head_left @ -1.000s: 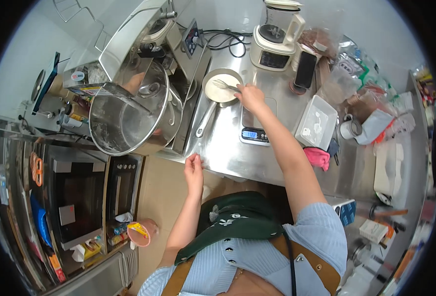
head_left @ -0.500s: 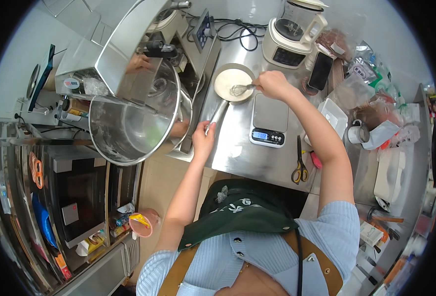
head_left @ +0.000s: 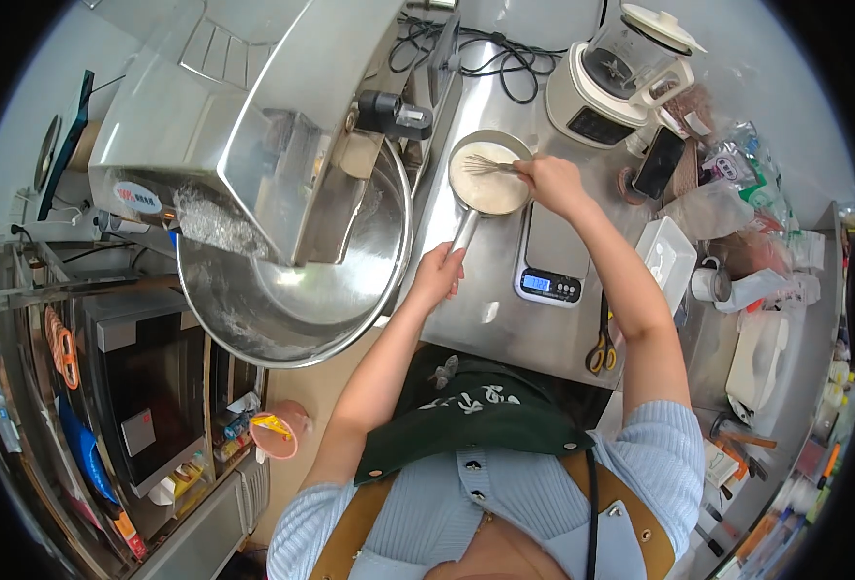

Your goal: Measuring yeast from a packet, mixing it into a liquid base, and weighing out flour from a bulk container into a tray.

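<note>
- Saucepan [head_left: 517,145]: upright, just beyond the left fingers; its round body lies left of the right fingers.
- Left hand [head_left: 437,275]: fingers wrapped around the near end of the long handle [head_left: 466,230].
- Right hand [head_left: 550,182]: fingers gripping the whisk [head_left: 486,164] by its stem; its wires extend left of them, over the pan; their depth cannot be told.
- Pale liquid [head_left: 479,191]: inside the pan, left of the right fingertips; probably loose and easily slopped.
- Handling, as judged: pan stiff, moderately light, smooth, front-heavy, best held along the handle; whisk light, with springy wires, best held by the stem.
- Scale [head_left: 559,242]: just bodyward of the right fingers.
- Scissors [head_left: 602,358]: farther bodyward of them.
</note>
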Demonstrator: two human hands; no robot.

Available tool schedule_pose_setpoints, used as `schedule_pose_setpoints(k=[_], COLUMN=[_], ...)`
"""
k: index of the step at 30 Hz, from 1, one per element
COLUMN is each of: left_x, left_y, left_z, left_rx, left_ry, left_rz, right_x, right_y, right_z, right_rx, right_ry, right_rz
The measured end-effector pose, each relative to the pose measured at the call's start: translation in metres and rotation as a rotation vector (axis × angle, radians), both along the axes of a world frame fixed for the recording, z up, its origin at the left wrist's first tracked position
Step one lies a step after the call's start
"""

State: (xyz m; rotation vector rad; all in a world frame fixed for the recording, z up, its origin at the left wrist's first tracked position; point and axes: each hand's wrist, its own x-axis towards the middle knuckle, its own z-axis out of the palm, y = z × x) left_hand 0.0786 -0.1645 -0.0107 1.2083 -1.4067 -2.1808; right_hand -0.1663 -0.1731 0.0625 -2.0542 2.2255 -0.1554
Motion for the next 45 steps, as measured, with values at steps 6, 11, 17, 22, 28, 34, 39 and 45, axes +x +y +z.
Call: schedule_pose_setpoints(k=[6, 11, 17, 22, 28, 34, 39, 45], left_x=[0.004, -0.001, -0.006, -0.006, -0.008, -0.009, -0.014, -0.011], left_y=[0.004, 0.007, 0.009, 0.015, 0.012, 0.015, 0.019, 0.022], left_z=[0.006, 0.014, 0.017, 0.016, 0.017, 0.016, 0.015, 0.014], left_rx=[0.020, 0.176, 0.177, 0.210, 0.234, 0.226, 0.224, 0.198], left_ry=[-0.046, 0.016, 0.044, 0.026, 0.023, 0.021, 0.019, 0.016], left_rz=[0.056, 0.083, 0.094, 0.137, 0.149, 0.132, 0.130, 0.170], right_x=[-0.012, -0.021, -0.005, -0.012, -0.033, -0.018, -0.015, -0.012], right_y=[0.006, 0.000, -0.005, 0.001, -0.003, -0.005, -0.001, -0.003], right_z=[0.027, 0.014, 0.009, 0.038, 0.030, 0.022, 0.016, 0.029], right_rx=[0.310, 0.149, 0.049, 0.357, 0.350, 0.149, 0.252, 0.342], right_ry=[0.055, -0.017, -0.026, -0.015, -0.073, -0.023, -0.023, -0.047], right_rz=[0.071, 0.021, 0.027, 0.108, 0.014, -0.018, 0.064, 0.119])
